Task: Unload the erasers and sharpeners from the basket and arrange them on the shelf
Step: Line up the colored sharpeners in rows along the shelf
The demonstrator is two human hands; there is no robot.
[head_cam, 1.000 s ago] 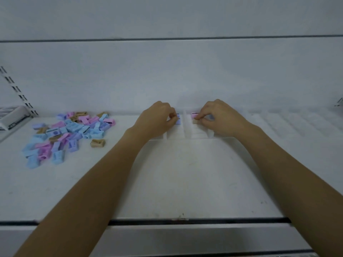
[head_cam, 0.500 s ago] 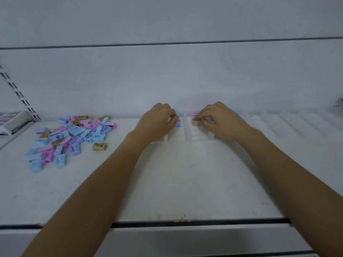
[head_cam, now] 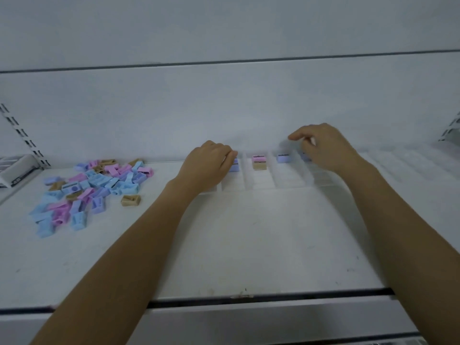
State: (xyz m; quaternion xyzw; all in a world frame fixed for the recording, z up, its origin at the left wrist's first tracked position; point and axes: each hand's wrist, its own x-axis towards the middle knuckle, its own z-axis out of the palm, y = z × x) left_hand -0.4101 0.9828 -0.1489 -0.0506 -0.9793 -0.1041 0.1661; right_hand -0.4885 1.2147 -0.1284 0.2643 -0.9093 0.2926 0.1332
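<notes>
Two forearms stretch over the white shelf (head_cam: pixel 249 245). Off to the left lies a heap of sharpeners (head_cam: pixel 94 185) (blue, pink, tan), with a lone tan sharpener (head_cam: pixel 130 199) just beside its near edge. Farther in sits a clear divider tray (head_cam: pixel 286 181). The left hand (head_cam: pixel 206 168) curls its fingertips onto a blue sharpener (head_cam: pixel 234 166) at the back of one slot. In the next slot to the right, a pink sharpener (head_cam: pixel 258 158) is stacked on a second tan sharpener (head_cam: pixel 259 166). One slot further right is a second blue sharpener (head_cam: pixel 283 158). The right hand (head_cam: pixel 323 148) hovers above the tray with its fingers loosely bent; I cannot tell whether it holds anything.

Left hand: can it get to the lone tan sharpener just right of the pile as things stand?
Probably yes. The tan sharpener lies apart on bare shelf, with nothing between it and the left hand, though that hand is curled over a blue sharpener.
</notes>
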